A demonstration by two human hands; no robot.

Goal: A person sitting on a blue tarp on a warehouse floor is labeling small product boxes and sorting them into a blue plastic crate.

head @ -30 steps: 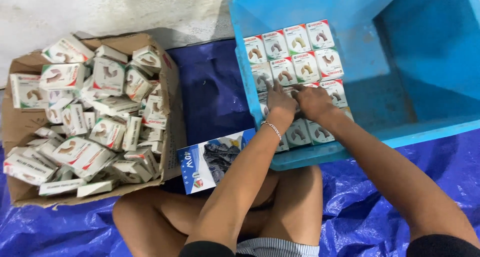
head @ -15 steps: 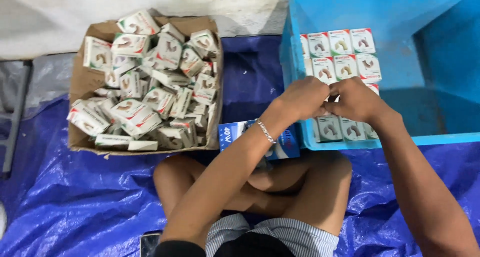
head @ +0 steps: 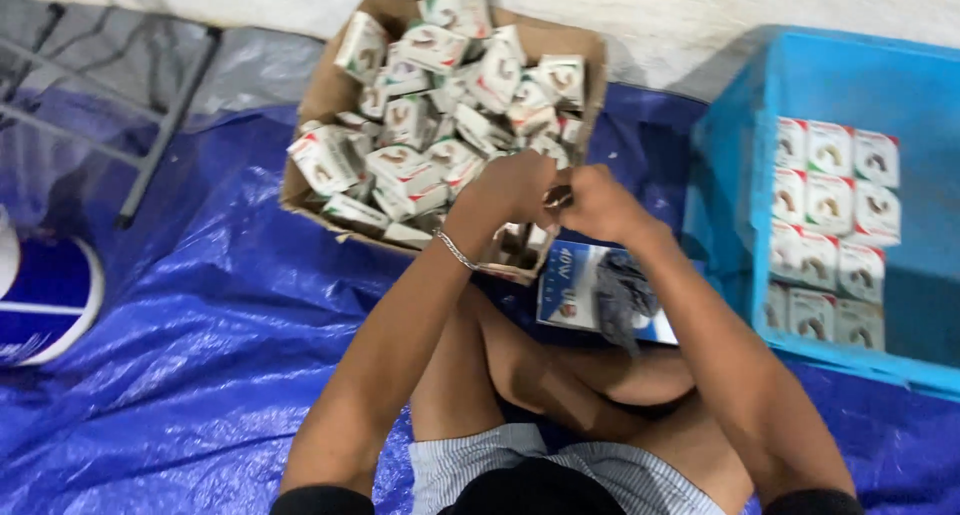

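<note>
Dozens of small boxes (head: 420, 165) heaped in cardboard carton (head: 320, 95), neat rows in blue crate (head: 740, 145), hands' grip unclear

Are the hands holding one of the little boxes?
Cannot tell: left hand and right hand meet over the cardboard box, hiding whatever sits between them.

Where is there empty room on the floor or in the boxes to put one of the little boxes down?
The blue tarp lies bare between the cardboard box and the person's knee. The blue crate has bare floor at its right side, beside the rows of small boxes. The cardboard box is heaped full, and both hands, left hand and right hand, crowd its near edge.
</note>
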